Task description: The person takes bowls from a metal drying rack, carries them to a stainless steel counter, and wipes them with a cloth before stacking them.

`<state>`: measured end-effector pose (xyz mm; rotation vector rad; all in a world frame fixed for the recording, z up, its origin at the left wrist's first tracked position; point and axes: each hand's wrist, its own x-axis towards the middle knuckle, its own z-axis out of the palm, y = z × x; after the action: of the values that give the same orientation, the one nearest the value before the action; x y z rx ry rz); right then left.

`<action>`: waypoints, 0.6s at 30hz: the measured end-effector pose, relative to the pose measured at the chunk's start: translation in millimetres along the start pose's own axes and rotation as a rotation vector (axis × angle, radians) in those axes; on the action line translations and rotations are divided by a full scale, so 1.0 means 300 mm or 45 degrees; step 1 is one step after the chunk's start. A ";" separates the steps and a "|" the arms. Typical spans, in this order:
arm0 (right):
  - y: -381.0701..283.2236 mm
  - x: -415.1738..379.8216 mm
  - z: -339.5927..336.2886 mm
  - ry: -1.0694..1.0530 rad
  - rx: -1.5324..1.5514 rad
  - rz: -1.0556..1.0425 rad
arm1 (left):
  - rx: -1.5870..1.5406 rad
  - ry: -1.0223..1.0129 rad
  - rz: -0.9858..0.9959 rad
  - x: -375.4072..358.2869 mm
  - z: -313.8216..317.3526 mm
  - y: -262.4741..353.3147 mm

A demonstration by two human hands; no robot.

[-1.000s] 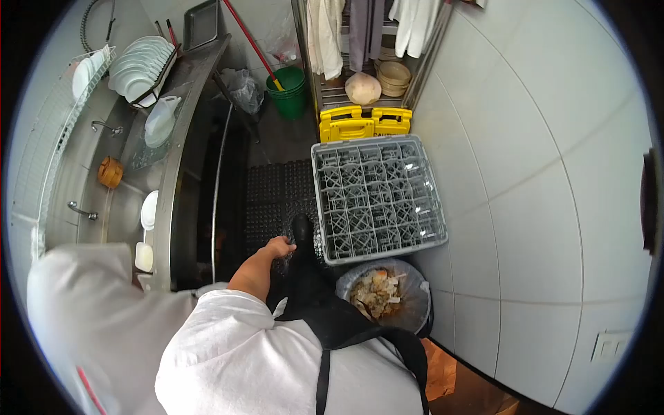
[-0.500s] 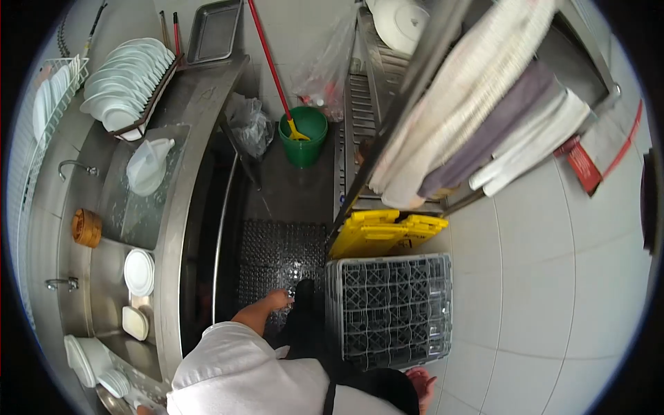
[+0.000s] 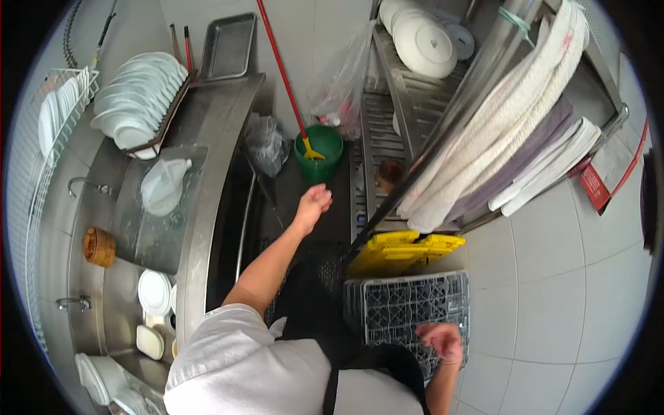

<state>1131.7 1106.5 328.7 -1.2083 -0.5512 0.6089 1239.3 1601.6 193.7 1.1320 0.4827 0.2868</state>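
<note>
My left hand [image 3: 315, 204] is stretched forward over the floor, short of the green bucket [image 3: 319, 169]; its fingers are loosely curled with nothing showing in them. A yellow squeegee head on a red handle [image 3: 282, 66] stands in that bucket. At lower right, my right hand [image 3: 443, 341] hovers over the grey dish racks [image 3: 415, 294], fingers partly bent and apart, holding nothing. Yellow folded floor signs [image 3: 404, 250] stand just beyond the racks.
To the left runs a steel sink counter [image 3: 216, 173] with a rack of white plates [image 3: 138, 97], a plastic jug [image 3: 164, 187] and a bamboo steamer [image 3: 99, 247]. At right, towels [image 3: 498, 131] hang from a steel shelf [image 3: 408, 117] bearing white plates [image 3: 423, 47].
My left hand has moved forward toward the bucket. My right hand has risen from the bottom edge to above the racks. The view has shifted, showing more shelf plates.
</note>
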 end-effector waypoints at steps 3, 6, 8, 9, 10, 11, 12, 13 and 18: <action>0.080 0.229 0.128 -0.042 -0.017 0.059 | -0.129 -0.216 0.267 0.255 0.155 0.342; 0.185 0.448 0.230 0.086 0.112 0.131 | -0.180 -0.485 0.488 0.565 0.322 0.611; 0.270 0.605 0.243 0.131 0.166 0.131 | -0.227 -0.531 0.544 0.772 0.448 0.725; 0.302 0.695 0.256 0.160 0.196 0.138 | -0.252 -0.553 0.560 0.866 0.509 0.773; 0.305 0.790 0.287 0.214 0.155 0.114 | -0.259 -0.547 0.575 0.940 0.567 0.800; 0.283 0.875 0.314 0.242 0.099 0.114 | -0.265 -0.534 0.596 1.007 0.620 0.837; 0.245 0.966 0.350 0.264 0.051 0.106 | -0.260 -0.521 0.624 1.074 0.667 0.883; 0.208 1.046 0.394 0.292 0.010 0.092 | -0.257 -0.473 0.559 1.130 0.716 0.924; 0.099 1.253 0.411 0.394 -0.211 0.079 | -0.350 -0.289 0.232 1.332 0.920 1.003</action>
<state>1313.6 1457.7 358.5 -1.4493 -0.3075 0.4229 1730.2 1686.0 473.3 0.9266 0.1335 0.3659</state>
